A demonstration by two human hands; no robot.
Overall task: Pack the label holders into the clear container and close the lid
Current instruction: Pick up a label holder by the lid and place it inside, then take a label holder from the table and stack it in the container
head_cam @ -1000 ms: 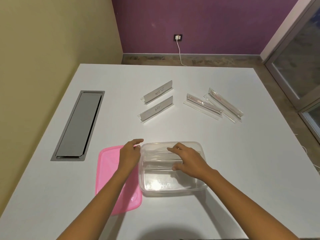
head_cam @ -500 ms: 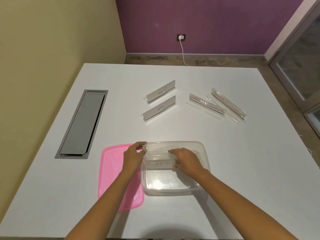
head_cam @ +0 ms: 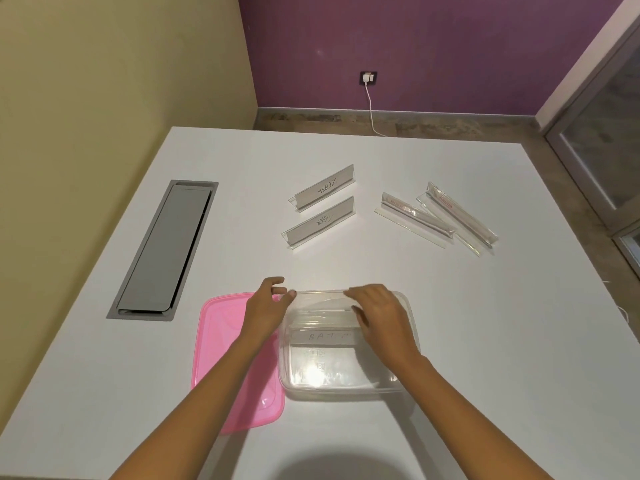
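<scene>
The clear container (head_cam: 332, 389) sits on the white table near me, with its pink lid (head_cam: 221, 358) lying flat to its left. Inside it lies a label holder marked "BAT" (head_cam: 322, 337). Behind that one, against the far wall, is a second label holder (head_cam: 322, 317). My right hand (head_cam: 381, 320) reaches into the container and pinches the right end of that second holder between thumb and fingers. My left hand (head_cam: 266, 310) lies over the lid, fingers apart, its fingertips touching the container's far left corner. Farther off lie the "ZEBRA" holder (head_cam: 323, 188) and the "TIGER" holder (head_cam: 320, 221).
Two clear label holders (head_cam: 414, 218) (head_cam: 457, 213) lie side by side at the right, slanted. A grey cable hatch (head_cam: 162, 251) is set into the table at the left. The table's right edge drops to the floor beside a glass door (head_cam: 602, 133).
My right hand has shifted the held holder toward the container's far wall, uncovering the "BAT" holder on the bottom. My left thumb has lifted off the container's corner.
</scene>
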